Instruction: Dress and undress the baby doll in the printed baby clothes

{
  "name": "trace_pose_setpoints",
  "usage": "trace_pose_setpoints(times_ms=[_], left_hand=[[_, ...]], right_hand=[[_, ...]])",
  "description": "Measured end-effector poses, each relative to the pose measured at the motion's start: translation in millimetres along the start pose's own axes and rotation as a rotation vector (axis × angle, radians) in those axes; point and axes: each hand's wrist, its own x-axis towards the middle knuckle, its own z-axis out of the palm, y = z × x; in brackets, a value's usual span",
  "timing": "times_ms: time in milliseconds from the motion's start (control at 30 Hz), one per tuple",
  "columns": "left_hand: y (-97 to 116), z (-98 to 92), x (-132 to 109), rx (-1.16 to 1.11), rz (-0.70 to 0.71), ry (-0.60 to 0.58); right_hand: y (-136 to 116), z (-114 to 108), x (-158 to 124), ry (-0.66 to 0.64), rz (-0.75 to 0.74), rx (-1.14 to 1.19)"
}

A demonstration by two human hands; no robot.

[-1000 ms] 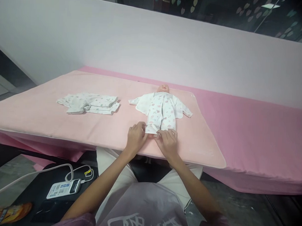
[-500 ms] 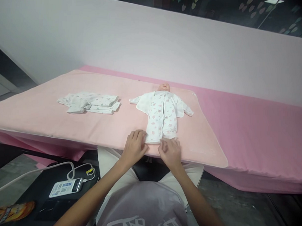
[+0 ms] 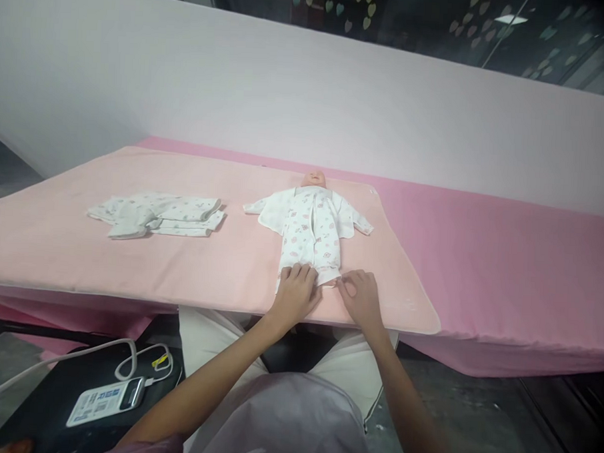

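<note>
A baby doll [image 3: 314,179] lies on its back, with its head toward the wall. It wears a white, pink-patterned baby romper [image 3: 296,234], parted down the front, with sleeves spread to both sides. My left hand [image 3: 298,294] rests over the romper's lower edge, fingers curled down on the cloth and hiding part of it. At the lower right corner of the hem, my right hand [image 3: 363,297] pinches the cloth between thumb and fingertips. A bit of the doll's skin-coloured leg seems to show below the hem, between the hands.
Folded patterned baby clothes [image 3: 157,215] lie to the left on the peach mat [image 3: 220,270]. A pink sheet [image 3: 505,269] covers the table beneath. Below left, a power bank [image 3: 107,399] with a white cable [image 3: 131,352] sits on a black seat.
My left hand has moved right, from the romper's left lower corner onto the middle of the hem. My right hand has shifted to its right corner. The view has turned slightly right.
</note>
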Motion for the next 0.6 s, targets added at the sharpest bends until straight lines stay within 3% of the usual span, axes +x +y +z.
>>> trace_pose_setpoints(times_ms=[133, 333, 400, 467, 533, 600], left_hand=[[-3.6, -5.6, -10.0, -0.069, -0.021, 0.032], [-13.4, -32.9, -38.0, -0.194, -0.027, 0.063], [-32.5, -43.3, -36.1, -0.228, -0.042, 0.094], [-63.2, -49.0, -19.8, -0.219, -0.077, 0.152], [-101.6, -46.3, 10.7, -0.182, -0.109, 0.194], [-140.3, -34.6, 48.8, -0.172, -0.098, 0.155]], right_hand=[[-12.5, -6.0, -8.0, 0.102, -0.076, -0.010], [-21.2, -31.0, -26.7, 0.006, -0.164, 0.006], [-12.8, -36.2, -17.4, -0.005, -0.138, 0.040], [2.0, -35.2, 4.7, -0.013, -0.110, 0.046], [20.4, -25.9, 38.7, -0.030, -0.105, 0.024], [38.9, -9.5, 80.1, -0.074, -0.158, -0.004]])
